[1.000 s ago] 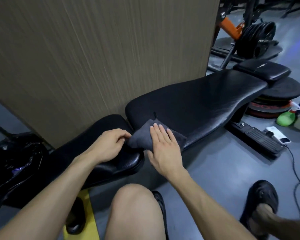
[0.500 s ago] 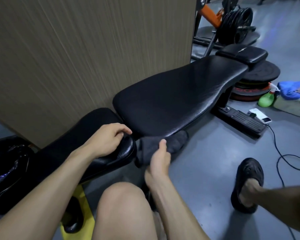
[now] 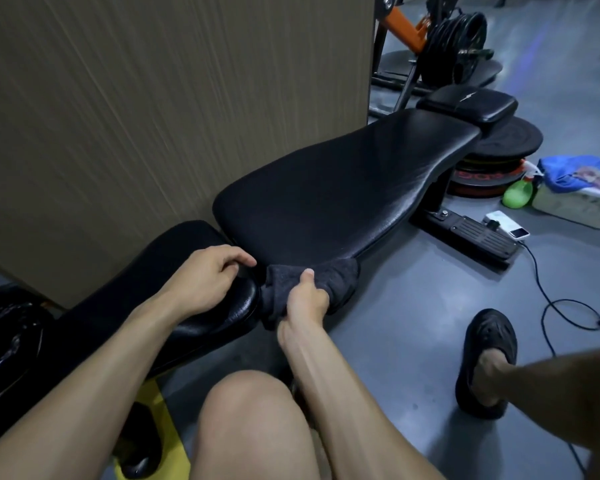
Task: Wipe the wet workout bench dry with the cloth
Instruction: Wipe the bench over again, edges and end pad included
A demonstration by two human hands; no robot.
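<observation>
The dark grey cloth hangs bunched at the near lower edge of the long back pad of the workout bench, just beside the gap to the seat pad. The right hand has its grip clenched on the cloth, thumb up on the front of the fabric, the fingers hidden behind it; cloth spills out on both sides of the fist and below it. The left hand rests on the end of the seat pad, fingers curled loosely over the pad's edge, just beside the cloth and holding nothing. A bare knee sits below both forearms
</observation>
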